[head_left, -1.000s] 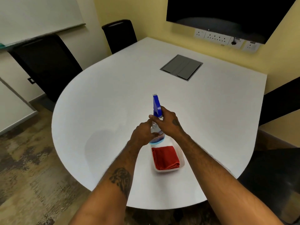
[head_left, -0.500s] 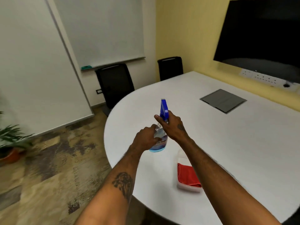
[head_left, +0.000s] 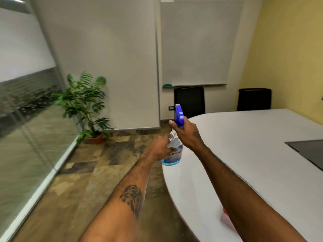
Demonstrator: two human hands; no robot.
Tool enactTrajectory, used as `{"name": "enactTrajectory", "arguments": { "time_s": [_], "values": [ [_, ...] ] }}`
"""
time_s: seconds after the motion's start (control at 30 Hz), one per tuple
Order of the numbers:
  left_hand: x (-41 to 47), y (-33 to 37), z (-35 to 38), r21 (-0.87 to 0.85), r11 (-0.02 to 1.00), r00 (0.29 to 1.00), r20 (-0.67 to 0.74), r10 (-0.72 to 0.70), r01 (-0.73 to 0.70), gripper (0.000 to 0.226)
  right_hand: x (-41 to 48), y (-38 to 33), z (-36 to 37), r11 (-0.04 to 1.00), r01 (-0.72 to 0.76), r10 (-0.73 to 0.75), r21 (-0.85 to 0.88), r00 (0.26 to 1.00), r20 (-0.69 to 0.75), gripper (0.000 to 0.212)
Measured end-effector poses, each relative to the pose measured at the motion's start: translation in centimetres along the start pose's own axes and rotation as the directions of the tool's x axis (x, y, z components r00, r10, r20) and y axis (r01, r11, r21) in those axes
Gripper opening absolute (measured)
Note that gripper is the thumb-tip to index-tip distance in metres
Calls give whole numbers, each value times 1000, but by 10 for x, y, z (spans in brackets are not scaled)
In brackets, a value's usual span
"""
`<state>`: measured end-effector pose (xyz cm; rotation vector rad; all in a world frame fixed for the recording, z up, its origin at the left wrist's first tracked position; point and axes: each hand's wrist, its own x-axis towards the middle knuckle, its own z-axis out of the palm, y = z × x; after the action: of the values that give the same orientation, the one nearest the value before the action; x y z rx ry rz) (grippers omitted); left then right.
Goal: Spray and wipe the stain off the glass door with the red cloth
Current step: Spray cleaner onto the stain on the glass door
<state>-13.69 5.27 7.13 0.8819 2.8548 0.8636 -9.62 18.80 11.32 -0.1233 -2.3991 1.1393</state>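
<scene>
Head view: forearm (head_left: 244, 187) hides red cloth (head_left: 225, 211) (mostly).

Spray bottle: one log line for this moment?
right hand grips spray bottle neck | left hand holds its body | red cloth in tray

White table (head_left: 262, 154), black chairs (head_left: 189, 100), potted plant (head_left: 83, 98), yellow wall (head_left: 288, 49), mottled floor (head_left: 83, 180)

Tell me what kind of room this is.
Likely an office meeting room: a large white table, black chairs behind it, and a whiteboard on the wall.
</scene>
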Motion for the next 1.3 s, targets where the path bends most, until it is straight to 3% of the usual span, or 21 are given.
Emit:
{"name": "enactTrajectory", "arguments": {
  "time_s": [0.27, 0.47, 0.63, 0.7, 0.87, 1.07, 1.3],
  "values": [
    [-103, -79, -87, 92, 975, 968, -171, -185, 203, 59, -22, -101, 97, 975, 175, -197, 134, 966, 169, 48],
    [-208, -138, -144, 118, 930, 908, -289, -304, 349, 56, -70, -188, 180, 930, 232, -309, 284, 914, 263, 33],
    [-298, -170, -185, 122, 863, 835, -350, -426, 491, 59, -120, -255, 232, 917, 225, -339, 330, 874, 349, 45],
    [-388, -197, -221, 91, 797, 757, -394, -522, 597, 57, -183, -326, 268, 881, 265, -428, 392, 800, 420, 42],
    [-458, -200, -245, 54, 764, 712, -410, -570, 643, 60, -227, -372, 292, 854, 242, -456, 460, 774, 440, 38],
    [-610, -214, -294, 66, 637, 566, -535, -627, 768, 63, -333, -482, 340, 771, 198, -568, 605, 644, 512, 54],
    [-751, -221, -337, -45, 500, 356, -648, -674, 865, 67, -440, -593, 377, 660, 134, -701, 739, 464, 542, 43]
  ]
}}
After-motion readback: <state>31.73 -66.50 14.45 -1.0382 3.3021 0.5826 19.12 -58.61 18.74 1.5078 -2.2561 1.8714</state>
